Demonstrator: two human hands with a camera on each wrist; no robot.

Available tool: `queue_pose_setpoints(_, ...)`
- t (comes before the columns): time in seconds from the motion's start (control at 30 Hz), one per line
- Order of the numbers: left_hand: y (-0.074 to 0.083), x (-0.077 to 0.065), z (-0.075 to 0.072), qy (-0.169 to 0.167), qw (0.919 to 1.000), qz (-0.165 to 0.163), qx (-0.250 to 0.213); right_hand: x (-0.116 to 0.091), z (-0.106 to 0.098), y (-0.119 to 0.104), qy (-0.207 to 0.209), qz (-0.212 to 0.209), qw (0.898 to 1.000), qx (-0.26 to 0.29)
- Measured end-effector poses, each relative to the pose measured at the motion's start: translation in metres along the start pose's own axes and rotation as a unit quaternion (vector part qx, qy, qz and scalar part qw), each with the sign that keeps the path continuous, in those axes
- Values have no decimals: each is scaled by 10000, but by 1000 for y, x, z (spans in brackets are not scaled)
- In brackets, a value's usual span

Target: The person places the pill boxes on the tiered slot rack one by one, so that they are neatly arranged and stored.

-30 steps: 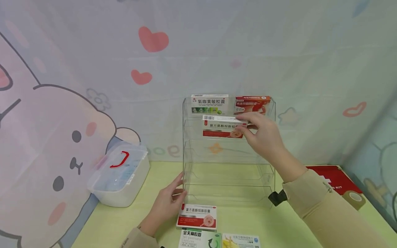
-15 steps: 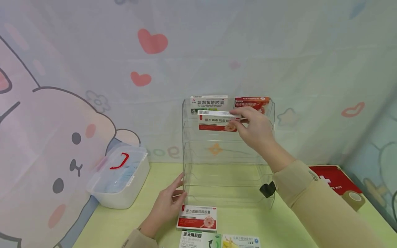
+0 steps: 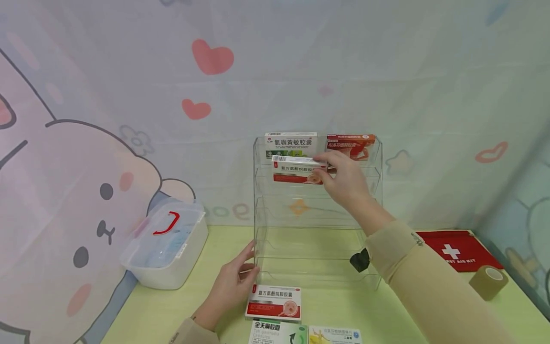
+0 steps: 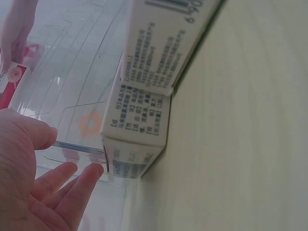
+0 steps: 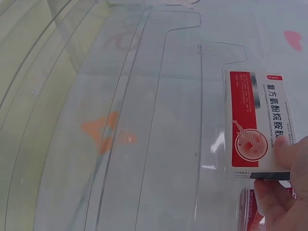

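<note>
The left hand (image 3: 228, 285) grips a clear acrylic tiered rack (image 3: 318, 248), apparently steadying it; near its top, the right hand (image 3: 347, 181) pinches an oblong red-and-white cardboard box (image 3: 294, 173).

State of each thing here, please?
Held box: raised, label outward
Right grip: pinching that box
Rack: upright
Left grip: at the rack's edge, thumb and fingers either side
Top boxes: standing in the rack's top
Lower boxes: on the table, labels showing
Bin: lid on
Kit: on the table
Tape: rolled up
</note>
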State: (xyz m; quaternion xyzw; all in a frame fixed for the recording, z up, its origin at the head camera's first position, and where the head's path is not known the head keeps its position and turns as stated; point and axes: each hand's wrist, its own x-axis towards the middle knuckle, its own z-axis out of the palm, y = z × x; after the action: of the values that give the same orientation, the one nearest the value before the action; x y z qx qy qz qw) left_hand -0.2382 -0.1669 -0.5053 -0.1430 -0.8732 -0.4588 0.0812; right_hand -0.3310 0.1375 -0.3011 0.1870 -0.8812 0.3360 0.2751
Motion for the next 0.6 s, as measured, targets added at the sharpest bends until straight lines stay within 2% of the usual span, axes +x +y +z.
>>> queue_pose_setpoints(0.6,1,2,1,-18,10000,-28,-13,4,13,0,-328,370,9980,400)
